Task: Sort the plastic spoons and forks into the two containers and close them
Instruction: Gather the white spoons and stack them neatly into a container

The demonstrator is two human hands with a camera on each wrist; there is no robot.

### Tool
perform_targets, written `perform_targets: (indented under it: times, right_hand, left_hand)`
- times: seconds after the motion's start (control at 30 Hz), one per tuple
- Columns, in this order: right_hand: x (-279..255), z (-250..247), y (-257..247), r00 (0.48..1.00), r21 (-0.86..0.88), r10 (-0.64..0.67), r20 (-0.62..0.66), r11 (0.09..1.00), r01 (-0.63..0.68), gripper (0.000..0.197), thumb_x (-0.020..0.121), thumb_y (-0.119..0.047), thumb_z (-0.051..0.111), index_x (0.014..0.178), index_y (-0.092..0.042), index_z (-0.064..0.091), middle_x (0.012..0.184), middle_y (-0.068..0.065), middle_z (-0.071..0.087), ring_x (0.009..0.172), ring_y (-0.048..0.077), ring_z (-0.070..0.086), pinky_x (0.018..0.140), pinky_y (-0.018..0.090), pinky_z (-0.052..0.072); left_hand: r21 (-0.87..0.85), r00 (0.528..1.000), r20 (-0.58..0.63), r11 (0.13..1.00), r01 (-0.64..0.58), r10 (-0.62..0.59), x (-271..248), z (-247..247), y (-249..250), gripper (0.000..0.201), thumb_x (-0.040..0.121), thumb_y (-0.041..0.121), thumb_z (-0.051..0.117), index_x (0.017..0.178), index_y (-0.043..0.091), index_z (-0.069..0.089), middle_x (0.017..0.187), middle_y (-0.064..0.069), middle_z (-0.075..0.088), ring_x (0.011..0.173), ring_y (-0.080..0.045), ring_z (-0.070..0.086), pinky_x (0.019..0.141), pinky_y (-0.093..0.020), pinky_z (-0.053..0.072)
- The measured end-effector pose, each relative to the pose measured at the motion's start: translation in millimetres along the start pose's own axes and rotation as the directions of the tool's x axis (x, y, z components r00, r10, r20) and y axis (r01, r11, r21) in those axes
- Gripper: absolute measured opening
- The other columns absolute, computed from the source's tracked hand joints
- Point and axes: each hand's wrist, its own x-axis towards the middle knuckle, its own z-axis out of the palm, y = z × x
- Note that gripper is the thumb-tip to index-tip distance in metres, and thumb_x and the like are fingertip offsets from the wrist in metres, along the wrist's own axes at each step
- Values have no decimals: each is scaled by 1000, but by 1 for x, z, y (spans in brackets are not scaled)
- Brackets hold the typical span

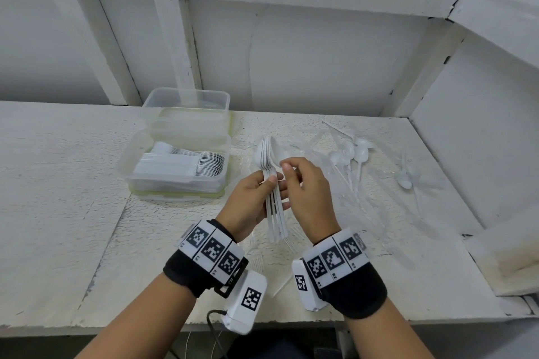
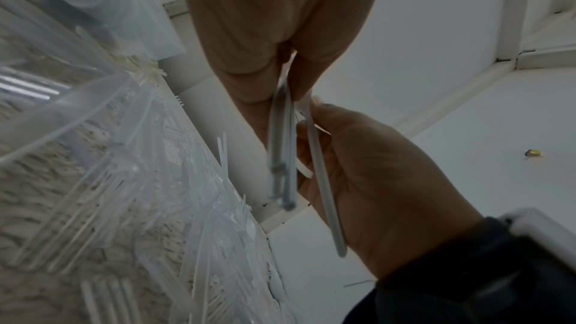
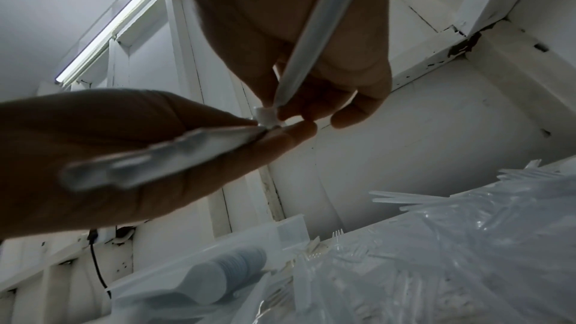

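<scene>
My left hand (image 1: 252, 198) grips a stack of white plastic spoons (image 1: 273, 207) by the handles, bowls pointing away from me. My right hand (image 1: 309, 192) meets it at the necks and pinches a single spoon (image 3: 314, 33), whose handle (image 2: 324, 181) runs down along its palm. The stack (image 2: 282, 157) looks blurred in both wrist views. Left of the hands stands an open clear container (image 1: 125, 167) with a row of nested spoons (image 1: 201, 165) inside. A second clear container (image 1: 186, 99) sits open behind it and looks empty.
Loose white spoons (image 1: 360, 151) and clear wrappers lie on the white table to the right. Clear forks (image 1: 293, 242) lie under my hands. A green-edged lid (image 1: 230, 125) shows beneath the far container. A white wall rises behind, and a ledge (image 1: 501, 259) at right.
</scene>
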Motion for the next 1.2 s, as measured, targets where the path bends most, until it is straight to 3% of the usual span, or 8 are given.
perform_targets:
  times: [0.3, 0.4, 0.47, 0.67, 0.8, 0.97, 1.1, 1.2]
  right_hand:
    - [6, 6, 4, 984, 230, 179, 26, 957, -180, 18, 92, -20, 56, 104, -16, 69, 106, -3, 43, 108, 12, 50, 93, 31, 48]
    - [6, 2, -1, 975, 350, 209, 78, 910, -223, 11, 91, -22, 59, 91, -28, 67, 105, -4, 44, 108, 14, 54, 85, 42, 55]
    - [6, 0, -3, 972, 397, 211, 99, 888, -233, 11, 91, -21, 59, 90, -29, 67, 110, 1, 45, 105, 13, 56, 77, 28, 57]
    - [11, -12, 3, 983, 204, 84, 161, 972, -116, 18, 91, -20, 57, 105, -19, 69, 112, 2, 48, 96, -6, 47, 80, -5, 32]
    - [13, -15, 7, 989, -70, -126, 72, 989, 131, 16, 88, -25, 59, 97, -13, 64, 101, -5, 46, 97, 11, 49, 85, 17, 39]
    - [12, -20, 9, 853, -330, -512, 100, 792, 514, 33, 79, -38, 53, 106, -20, 50, 104, 5, 54, 94, 24, 53, 75, 38, 49]
    - [15, -19, 11, 719, -445, -570, 397, 565, 694, 46, 77, -49, 47, 116, -26, 53, 120, 2, 54, 113, 24, 43, 84, 43, 44]
    - [19, -14, 8, 630, -451, -554, 544, 441, 776, 43, 77, -50, 42, 110, -27, 58, 111, -4, 63, 112, 24, 54, 85, 45, 45]
  left_hand:
    - [40, 999, 43, 999, 20, -22, -1, 1, 1, 20, 99, 12, 38, 100, 4, 57, 88, -12, 65, 72, -14, 67, 63, -26, 57]
    - [39, 993, 92, 997, 72, -76, 0, -1, 6, 21, 99, 16, 38, 104, 3, 55, 84, -9, 67, 70, -18, 69, 70, -35, 59]
    - [60, 987, 119, 993, 106, -113, 0, -2, 8, 23, 99, 19, 37, 108, 3, 53, 79, -8, 68, 67, -20, 68, 66, -35, 59]
    - [173, 985, 76, 975, 142, -157, -3, -5, 11, 17, 101, 24, 36, 97, 15, 50, 63, -4, 49, 53, -14, 50, 54, -27, 49]
    - [455, 992, -10, 882, 119, -129, -4, -11, 12, 18, 100, 25, 39, 101, 12, 52, 64, -1, 41, 53, -11, 39, 47, -22, 36]
    - [789, 998, -18, 613, 52, -62, -7, -23, 19, 4, 93, 17, 50, 94, 18, 46, 64, 0, 46, 49, -9, 41, 48, -21, 36]
    - [862, 998, -33, 503, 57, -57, -10, -27, 22, 28, 89, 15, 54, 110, 19, 36, 71, 3, 50, 54, -7, 44, 47, -16, 37]
    - [869, 996, -11, 491, 52, -85, -12, -30, 24, 34, 87, 13, 57, 111, 16, 33, 76, -1, 51, 52, -6, 42, 40, -11, 33]
